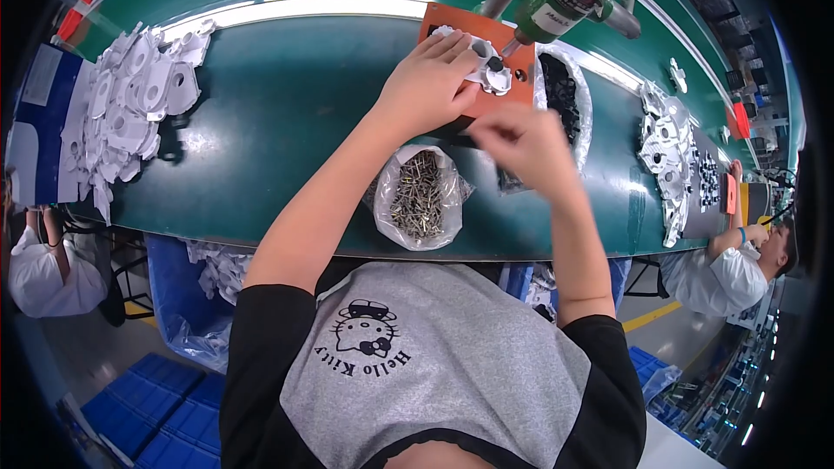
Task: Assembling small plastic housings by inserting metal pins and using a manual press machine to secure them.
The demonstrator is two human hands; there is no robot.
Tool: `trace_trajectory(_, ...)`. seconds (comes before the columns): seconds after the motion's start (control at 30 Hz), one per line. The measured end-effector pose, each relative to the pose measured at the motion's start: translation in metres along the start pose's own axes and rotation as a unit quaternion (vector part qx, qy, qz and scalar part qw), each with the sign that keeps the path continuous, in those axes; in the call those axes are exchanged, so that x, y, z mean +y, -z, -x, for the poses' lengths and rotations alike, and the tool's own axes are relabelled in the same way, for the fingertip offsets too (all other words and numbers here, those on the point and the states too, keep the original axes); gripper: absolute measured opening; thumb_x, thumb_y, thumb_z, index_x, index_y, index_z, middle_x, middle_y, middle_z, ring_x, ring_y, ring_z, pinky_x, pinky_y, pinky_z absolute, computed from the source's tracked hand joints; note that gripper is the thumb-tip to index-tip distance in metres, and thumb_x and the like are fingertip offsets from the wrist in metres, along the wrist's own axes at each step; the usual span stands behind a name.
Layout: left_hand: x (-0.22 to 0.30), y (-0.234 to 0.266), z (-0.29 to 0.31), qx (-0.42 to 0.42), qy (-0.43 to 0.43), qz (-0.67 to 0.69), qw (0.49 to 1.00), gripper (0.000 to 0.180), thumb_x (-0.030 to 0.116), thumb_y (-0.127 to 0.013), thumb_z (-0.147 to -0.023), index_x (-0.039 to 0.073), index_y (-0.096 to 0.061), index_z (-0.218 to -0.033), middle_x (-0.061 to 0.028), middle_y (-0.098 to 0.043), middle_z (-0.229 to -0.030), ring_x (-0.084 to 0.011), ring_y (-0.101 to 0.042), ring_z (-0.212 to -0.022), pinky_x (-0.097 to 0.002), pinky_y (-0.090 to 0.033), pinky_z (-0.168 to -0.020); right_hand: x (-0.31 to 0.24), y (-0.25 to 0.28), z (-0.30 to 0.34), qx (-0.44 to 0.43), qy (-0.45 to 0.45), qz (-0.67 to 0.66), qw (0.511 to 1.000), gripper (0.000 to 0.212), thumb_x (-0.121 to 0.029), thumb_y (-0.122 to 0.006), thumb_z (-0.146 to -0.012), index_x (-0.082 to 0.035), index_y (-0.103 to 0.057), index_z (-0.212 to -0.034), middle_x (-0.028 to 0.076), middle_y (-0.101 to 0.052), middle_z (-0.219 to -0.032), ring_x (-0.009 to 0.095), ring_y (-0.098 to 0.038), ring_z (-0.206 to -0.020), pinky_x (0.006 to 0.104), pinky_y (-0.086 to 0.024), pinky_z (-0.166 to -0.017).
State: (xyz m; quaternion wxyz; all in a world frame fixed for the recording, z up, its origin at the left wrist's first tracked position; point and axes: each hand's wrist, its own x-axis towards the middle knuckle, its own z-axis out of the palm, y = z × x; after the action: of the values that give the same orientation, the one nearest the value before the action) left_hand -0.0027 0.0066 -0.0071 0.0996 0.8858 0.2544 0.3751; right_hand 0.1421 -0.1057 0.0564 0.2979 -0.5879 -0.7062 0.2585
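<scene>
My left hand [427, 85] lies over a white moulded part [495, 80], fingers along its left side, holding it on an orange fixture plate [497, 106]. A black round piece [495, 63] sits on that white part. Right of the plate's front edge is my right hand [534, 146], blurred by motion. Its fingers are curled in a pinch, and whatever they hold is too small to make out. Just above the white part points the tip of a green machine head [565, 0]. Nearer to me stands an open clear bag of metal screws [419, 200].
A bag of black parts [563, 91] lies right of the plate. White parts are heaped at the left [130, 104] and right [665, 152] of the green bench [287, 113]. Blue bins [178, 295] stand below its front edge. People sit at both sides.
</scene>
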Motion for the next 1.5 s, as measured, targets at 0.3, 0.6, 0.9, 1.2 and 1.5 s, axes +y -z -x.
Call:
trace_trajectory(0.3, 0.003, -0.002, -0.003, -0.008, -0.007, 0.001, 1.000, 0.025, 0.019, -0.058, -0.084, 0.010, -0.059, -0.107, -0.0171, -0.059, -0.119, -0.0305, -0.051, -0.121, -0.0432, -0.036, -0.107, 0.060, 0.046, -0.049, 0.063, -0.145, -0.114, 0.981, 0.022, -0.015, -0.064, -0.081, 0.005, -0.067, -0.091, 0.005, -0.064, -0.078, 0.009, -0.054, -0.068, 0.0228, -0.043, -0.065)
trace_trajectory(0.6, 0.005, -0.007, -0.005, 0.028, -0.031, -0.023, 0.999, 0.023, 0.017, -0.060, -0.080, 0.014, -0.063, -0.102, -0.0180, -0.059, -0.117, -0.0341, -0.055, -0.113, -0.0443, -0.043, -0.098, 0.070, 0.051, -0.066, -0.002, -0.148, -0.182, 0.972, 0.018, -0.013, -0.065, -0.081, 0.005, -0.066, -0.085, 0.004, -0.061, -0.073, 0.009, -0.050, -0.063, 0.0225, -0.042, -0.060)
trace_trajectory(0.9, 0.009, -0.005, -0.007, 0.009, -0.017, -0.037, 0.999, 0.025, 0.016, -0.061, -0.079, 0.016, -0.065, -0.104, -0.0135, -0.057, -0.118, -0.0324, -0.054, -0.112, -0.0421, -0.043, -0.097, 0.064, 0.054, -0.077, -0.042, -0.175, -0.122, 0.976, 0.018, -0.017, -0.069, -0.081, -0.001, -0.065, -0.089, 0.001, -0.061, -0.074, 0.007, -0.052, -0.061, 0.0212, -0.039, -0.052)
trace_trajectory(1.2, 0.004, -0.009, -0.003, 0.003, 0.000, -0.014, 1.000, 0.022, 0.018, -0.059, -0.084, 0.011, -0.059, -0.105, -0.0141, -0.054, -0.126, -0.0340, -0.050, -0.118, -0.0442, -0.041, -0.100, 0.072, 0.057, -0.081, -0.081, -0.146, -0.105, 0.980, 0.019, -0.016, -0.073, -0.079, -0.004, -0.064, -0.090, -0.001, -0.058, -0.072, 0.006, -0.053, -0.061, 0.0214, -0.039, -0.048)
trace_trajectory(1.5, 0.000, -0.003, -0.004, -0.012, -0.011, -0.009, 1.000, 0.020, 0.020, -0.058, -0.085, 0.008, -0.059, -0.101, -0.0178, -0.056, -0.124, -0.0343, -0.051, -0.119, -0.0447, -0.037, -0.105, 0.088, 0.181, -0.155, 0.145, 0.002, -0.404, 0.903, 0.031, -0.023, -0.055, -0.094, 0.000, -0.058, -0.113, 0.010, -0.062, -0.107, 0.020, -0.061, -0.093, 0.0348, -0.049, -0.089)
